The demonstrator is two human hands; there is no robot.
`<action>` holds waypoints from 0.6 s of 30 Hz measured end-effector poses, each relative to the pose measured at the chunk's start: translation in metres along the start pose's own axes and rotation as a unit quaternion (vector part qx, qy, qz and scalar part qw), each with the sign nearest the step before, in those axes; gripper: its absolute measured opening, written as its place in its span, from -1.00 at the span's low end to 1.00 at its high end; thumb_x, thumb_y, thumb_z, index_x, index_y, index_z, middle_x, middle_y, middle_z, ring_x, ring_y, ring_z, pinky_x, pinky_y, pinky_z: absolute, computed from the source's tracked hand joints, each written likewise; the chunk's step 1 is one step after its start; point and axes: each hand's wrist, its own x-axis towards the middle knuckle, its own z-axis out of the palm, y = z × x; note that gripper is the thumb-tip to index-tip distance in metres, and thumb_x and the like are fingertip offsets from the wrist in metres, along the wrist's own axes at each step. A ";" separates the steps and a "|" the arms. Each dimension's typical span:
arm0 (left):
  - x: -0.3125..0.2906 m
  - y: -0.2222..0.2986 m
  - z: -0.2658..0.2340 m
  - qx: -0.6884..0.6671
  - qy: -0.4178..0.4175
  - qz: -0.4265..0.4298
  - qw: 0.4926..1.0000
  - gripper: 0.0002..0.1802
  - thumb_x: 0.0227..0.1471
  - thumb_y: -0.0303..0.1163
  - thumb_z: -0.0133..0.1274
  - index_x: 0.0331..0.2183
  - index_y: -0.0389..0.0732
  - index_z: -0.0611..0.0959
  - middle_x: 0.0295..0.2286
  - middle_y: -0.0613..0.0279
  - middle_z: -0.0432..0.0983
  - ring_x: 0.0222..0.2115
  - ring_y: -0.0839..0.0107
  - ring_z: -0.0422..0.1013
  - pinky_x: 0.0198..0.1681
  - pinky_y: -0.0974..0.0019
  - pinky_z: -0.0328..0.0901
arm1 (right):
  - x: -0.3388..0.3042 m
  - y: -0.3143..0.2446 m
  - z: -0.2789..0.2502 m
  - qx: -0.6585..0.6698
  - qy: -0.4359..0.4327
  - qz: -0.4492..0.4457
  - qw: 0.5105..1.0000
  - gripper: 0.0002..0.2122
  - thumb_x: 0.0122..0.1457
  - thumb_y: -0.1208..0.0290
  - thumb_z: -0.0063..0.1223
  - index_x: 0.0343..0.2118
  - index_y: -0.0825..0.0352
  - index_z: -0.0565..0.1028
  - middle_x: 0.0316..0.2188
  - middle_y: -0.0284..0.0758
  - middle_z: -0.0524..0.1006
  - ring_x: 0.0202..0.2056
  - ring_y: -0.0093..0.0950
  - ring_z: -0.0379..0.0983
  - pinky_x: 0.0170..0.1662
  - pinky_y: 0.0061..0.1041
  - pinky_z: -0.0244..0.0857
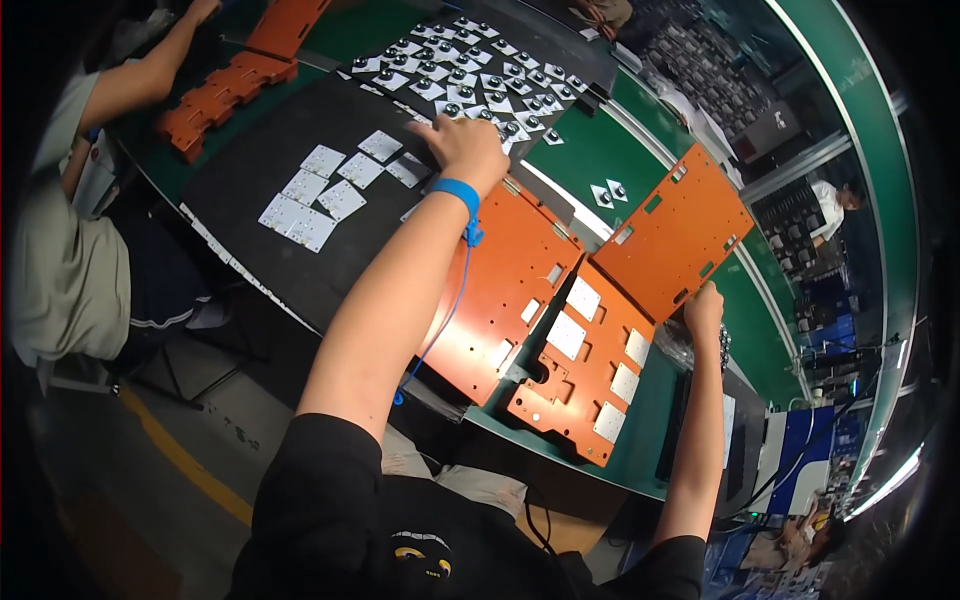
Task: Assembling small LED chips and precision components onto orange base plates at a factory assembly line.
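Note:
My left hand [468, 152], a blue wrist strap on its wrist, reaches over the black mat beside many white diamond-shaped boards with round black parts [462, 77]. Its thumb stands apart; the other fingertips are mostly hidden behind the hand. My right hand [705, 309] is closed at the lower right edge of a raised orange plate [672, 232]. That plate tilts up from an orange tray [590, 372] holding several white boards [566, 335] in its recesses. Beneath my left forearm lies a flat orange plate [490, 300] with slots.
Bare white boards [297, 222] lie on the black mat [240, 200] to the left. Two small diamond boards [608, 193] rest on the green surface. Another person's arm [140, 90] is at far left, near a second orange tray [220, 100].

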 end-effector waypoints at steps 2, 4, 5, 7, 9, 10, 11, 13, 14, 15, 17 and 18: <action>0.009 -0.011 0.003 -0.016 0.003 -0.057 0.998 -0.75 -0.08 -0.29 0.05 -0.32 -0.04 0.72 -0.24 0.18 0.59 -0.01 -0.05 0.28 0.06 -0.63 -0.34 | -0.003 -0.001 -0.003 0.023 0.027 -0.006 0.999 -0.81 0.12 0.44 -0.05 -0.34 0.52 0.42 -0.37 0.17 0.50 -0.28 0.09 0.46 -0.20 -0.09 0.35; 0.010 -0.013 -0.002 -0.045 -0.039 -0.076 0.995 -0.70 -0.09 -0.26 0.06 -0.26 -0.07 0.70 -0.14 0.14 0.52 0.04 -0.07 0.21 0.03 -0.70 -0.39 | -0.004 0.005 -0.011 0.031 0.033 0.003 0.999 -0.80 0.14 0.42 -0.03 -0.31 0.50 0.43 -0.36 0.13 0.52 -0.28 0.07 0.46 -0.21 -0.11 0.35; 0.010 -0.014 0.001 -0.061 -0.031 -0.097 0.993 -0.67 -0.09 -0.26 0.06 -0.22 -0.09 0.69 -0.07 0.11 0.46 0.07 -0.07 0.16 0.02 -0.71 -0.40 | -0.005 0.008 -0.016 0.038 0.033 -0.003 0.999 -0.78 0.15 0.40 -0.03 -0.28 0.49 0.44 -0.36 0.10 0.53 -0.27 0.05 0.47 -0.21 -0.13 0.35; 0.016 -0.015 0.004 -0.092 -0.045 -0.127 0.987 -0.58 -0.07 -0.27 0.02 -0.12 -0.17 0.63 0.08 0.04 0.26 0.13 -0.10 0.04 0.02 -0.72 -0.39 | -0.006 0.015 -0.021 0.044 0.036 -0.011 0.998 -0.76 0.19 0.34 -0.01 -0.22 0.45 0.47 -0.35 0.04 0.55 -0.26 -0.01 0.49 -0.22 -0.18 0.36; 0.014 -0.017 0.010 -0.096 -0.028 -0.124 0.987 -0.57 -0.05 -0.26 0.00 -0.12 -0.20 0.62 0.07 0.01 0.27 0.13 -0.14 0.03 0.02 -0.72 -0.37 | -0.012 0.021 -0.027 0.051 0.033 -0.007 0.998 -0.76 0.18 0.34 -0.01 -0.22 0.44 0.47 -0.35 0.04 0.55 -0.26 -0.02 0.49 -0.22 -0.19 0.36; 0.016 -0.017 0.012 -0.097 -0.027 -0.116 0.988 -0.57 -0.04 -0.26 -0.02 -0.12 -0.22 0.62 0.07 -0.01 0.26 0.12 -0.17 0.03 0.04 -0.69 -0.33 | -0.017 0.022 -0.031 0.058 0.030 -0.004 0.998 -0.76 0.18 0.34 0.00 -0.22 0.43 0.48 -0.36 0.04 0.55 -0.26 -0.02 0.50 -0.22 -0.20 0.36; 0.016 -0.017 0.014 -0.096 -0.012 -0.112 0.989 -0.57 -0.03 -0.26 -0.01 -0.12 -0.22 0.62 0.07 -0.02 0.27 0.12 -0.16 0.03 0.06 -0.65 -0.28 | -0.021 0.023 -0.035 0.066 0.031 0.002 0.997 -0.76 0.18 0.33 0.01 -0.22 0.42 0.49 -0.39 0.03 0.55 -0.30 -0.04 0.51 -0.24 -0.22 0.35; 0.019 -0.018 0.016 -0.095 0.020 -0.095 0.991 -0.58 -0.04 -0.25 0.01 -0.13 -0.22 0.62 0.04 -0.02 0.31 0.13 -0.15 0.03 0.10 -0.54 -0.17 | -0.030 0.024 -0.043 0.081 0.032 0.011 0.996 -0.76 0.18 0.33 0.01 -0.22 0.42 0.50 -0.41 0.02 0.56 -0.32 -0.06 0.51 -0.25 -0.23 0.35; 0.022 -0.022 0.016 -0.073 0.042 -0.090 0.992 -0.58 -0.04 -0.25 0.02 -0.13 -0.21 0.63 0.02 -0.02 0.34 0.13 -0.14 0.03 0.13 -0.50 -0.18 | -0.034 0.024 -0.046 0.096 0.031 0.014 0.995 -0.76 0.18 0.32 0.02 -0.23 0.42 0.50 -0.43 0.01 0.56 -0.35 -0.08 0.52 -0.27 -0.24 0.35; 0.017 -0.021 0.005 -0.036 0.042 -0.085 0.995 -0.58 -0.03 -0.24 0.02 -0.13 -0.21 0.63 0.02 -0.02 0.35 0.13 -0.17 0.02 0.13 -0.51 -0.25 | -0.039 0.025 -0.051 0.090 0.023 0.027 0.995 -0.76 0.18 0.33 0.03 -0.23 0.43 0.51 -0.47 -0.01 0.56 -0.40 -0.13 0.52 -0.30 -0.28 0.34; 0.022 -0.031 0.007 0.011 0.051 -0.123 0.991 -0.56 0.00 -0.26 -0.01 -0.07 -0.21 0.59 0.07 -0.05 0.28 0.14 -0.30 -0.06 0.08 -0.61 -0.32 | -0.044 0.027 -0.057 0.100 0.018 0.028 0.994 -0.76 0.18 0.34 0.04 -0.23 0.43 0.51 -0.48 -0.02 0.56 -0.41 -0.14 0.52 -0.31 -0.29 0.34; 0.025 -0.037 0.007 0.029 0.045 -0.145 0.988 -0.54 0.01 -0.27 -0.02 -0.03 -0.21 0.57 0.09 -0.06 0.26 0.14 -0.35 -0.09 0.05 -0.65 -0.33 | -0.047 0.027 -0.060 0.111 0.010 0.028 0.993 -0.77 0.17 0.35 0.04 -0.23 0.43 0.50 -0.49 -0.02 0.55 -0.42 -0.15 0.52 -0.33 -0.30 0.34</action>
